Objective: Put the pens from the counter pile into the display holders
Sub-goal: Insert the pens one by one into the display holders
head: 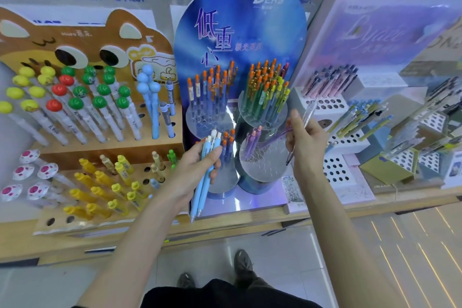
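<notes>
stationery counter (225, 225), left hand (200, 170) gripping blue pens (203, 177), right hand (307, 140) holding clear pen (308, 115)

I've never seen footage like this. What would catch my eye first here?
Probably the tall blue display board in the middle, with round clear holders of orange-capped pens at its foot. In front of it, the left hand holds a bunch of light blue pens, while the right hand holds a few clear and purple pens. To the left, a brown cartoon-animal stand carries pens topped with yellow, green and red balls.
</notes>
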Motion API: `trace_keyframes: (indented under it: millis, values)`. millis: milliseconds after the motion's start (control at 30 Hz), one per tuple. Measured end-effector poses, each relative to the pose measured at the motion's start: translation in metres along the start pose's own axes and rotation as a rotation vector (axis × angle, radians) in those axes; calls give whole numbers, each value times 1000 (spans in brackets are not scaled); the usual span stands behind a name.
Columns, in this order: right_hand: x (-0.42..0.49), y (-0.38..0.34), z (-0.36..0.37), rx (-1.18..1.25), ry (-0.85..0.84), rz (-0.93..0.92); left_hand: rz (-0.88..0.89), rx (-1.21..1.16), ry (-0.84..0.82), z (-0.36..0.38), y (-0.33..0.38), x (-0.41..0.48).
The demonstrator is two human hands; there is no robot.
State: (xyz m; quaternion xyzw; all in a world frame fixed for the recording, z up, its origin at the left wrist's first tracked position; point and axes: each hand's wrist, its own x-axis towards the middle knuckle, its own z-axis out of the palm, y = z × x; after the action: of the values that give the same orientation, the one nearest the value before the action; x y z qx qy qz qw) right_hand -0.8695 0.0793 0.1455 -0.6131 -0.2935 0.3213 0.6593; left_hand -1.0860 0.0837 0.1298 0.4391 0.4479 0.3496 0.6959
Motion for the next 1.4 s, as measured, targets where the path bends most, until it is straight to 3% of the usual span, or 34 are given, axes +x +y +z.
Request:
trace_keyframes:
  millis: [233,433,633,833,1100,1267,1400]
  values:
    - [-6,-10,12,-89,-150,10,13,2,2,6,4,5]
    - [-13,-7,13,-136,-151,-39,12,1,1,2,8,8]
    - [-6,4,9,-410,-145,-207,32,-27,-17,-2,8,4]
    - [-9,16,16,-468,-138,-182,3,-83,-66,-3,9,1]
    - [-12,16,16,-469,-157,-146,-44,-143,-77,-2,12,1]
    - [-13,16,3,-222,-257,-7,-69,-136,-85,0,14,2]
    - [-14,15,10,-261,-220,-70,-73,-111,-125,1,16,5]
